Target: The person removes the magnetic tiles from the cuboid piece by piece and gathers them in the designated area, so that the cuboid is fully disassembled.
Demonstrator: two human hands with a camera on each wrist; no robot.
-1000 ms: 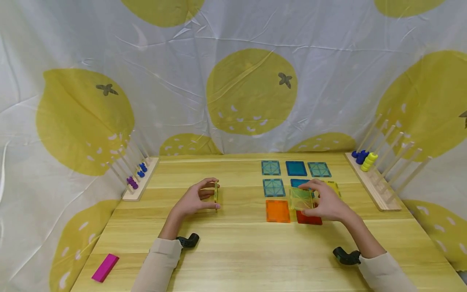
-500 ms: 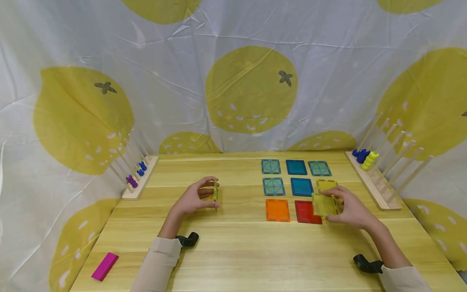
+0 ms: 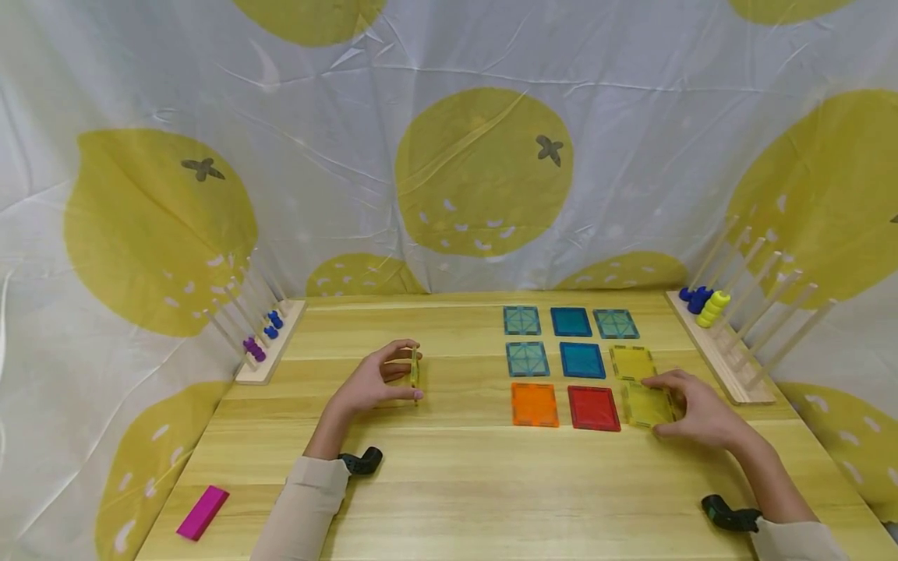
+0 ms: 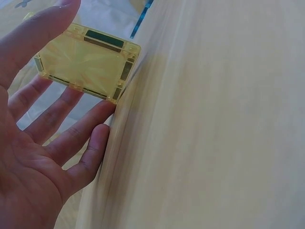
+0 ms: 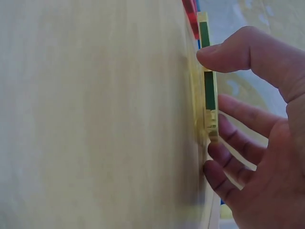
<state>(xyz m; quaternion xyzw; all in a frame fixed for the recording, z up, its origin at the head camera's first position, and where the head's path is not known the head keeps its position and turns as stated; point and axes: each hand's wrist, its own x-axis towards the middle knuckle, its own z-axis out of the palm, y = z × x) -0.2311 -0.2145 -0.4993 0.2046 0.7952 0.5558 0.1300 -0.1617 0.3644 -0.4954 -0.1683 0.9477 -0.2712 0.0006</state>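
My left hand (image 3: 372,382) pinches a yellow magnetic tile (image 4: 86,59) by opposite edges, thumb on one side and fingers on the other; it stands on edge in the head view. With thumb and fingers my right hand (image 3: 701,409) grips another yellow magnetic tile (image 3: 645,405), lying nearly flat close over the table. This tile (image 5: 209,90) shows edge-on in the right wrist view. It is at the front right corner of a tile grid, beside a red tile (image 3: 593,408) and in front of a yellow tile (image 3: 633,362). An orange tile (image 3: 535,404) lies farther left.
Blue tiles (image 3: 581,361) and light teal tiles (image 3: 527,359) make up the grid's back rows. Wooden peg racks with beads stand at the left (image 3: 273,351) and right (image 3: 722,351). A magenta block (image 3: 203,513) lies at the front left. Behind the table hangs a lemon-print curtain (image 3: 484,47).
My right hand has moved right and slightly toward me with its yellow tile, lowering it from over the red tile to beside it. My left hand has stayed still.
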